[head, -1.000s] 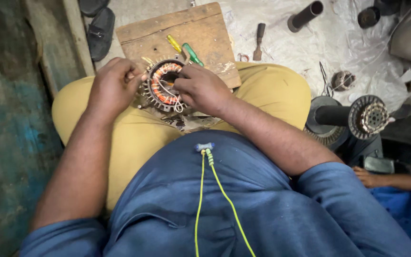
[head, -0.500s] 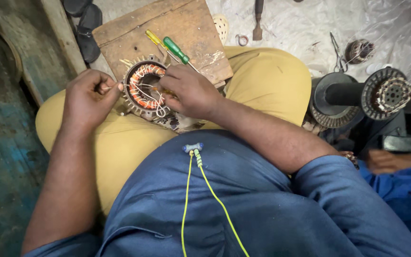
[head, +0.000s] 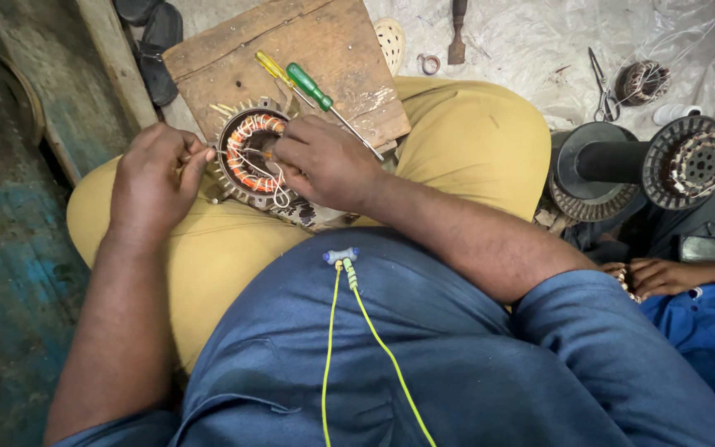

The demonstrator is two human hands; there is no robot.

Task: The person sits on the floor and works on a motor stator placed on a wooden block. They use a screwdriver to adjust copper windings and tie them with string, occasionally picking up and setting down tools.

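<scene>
A round motor stator [head: 248,154] with copper and orange windings rests on my lap. My left hand [head: 155,174] is closed at its left rim, pinching a thin wire or string that runs across the windings. My right hand [head: 324,161] grips the stator's right side, fingers pressed on the coil and covering that part. White string loops hang over the windings between both hands.
A worn wooden board [head: 308,50] lies ahead with a green-handled [head: 312,87] and a yellow-handled screwdriver [head: 273,68]. Scissors [head: 602,87], a wire coil [head: 640,81] and a chisel [head: 457,33] lie on plastic sheeting. A large wound rotor [head: 639,165] and another person's hand [head: 655,277] are at right.
The view has shifted, so the stator and hands sit lower left in frame. My left hand has drawn the thin wire outward to the left; my right hand stays on the coil.
</scene>
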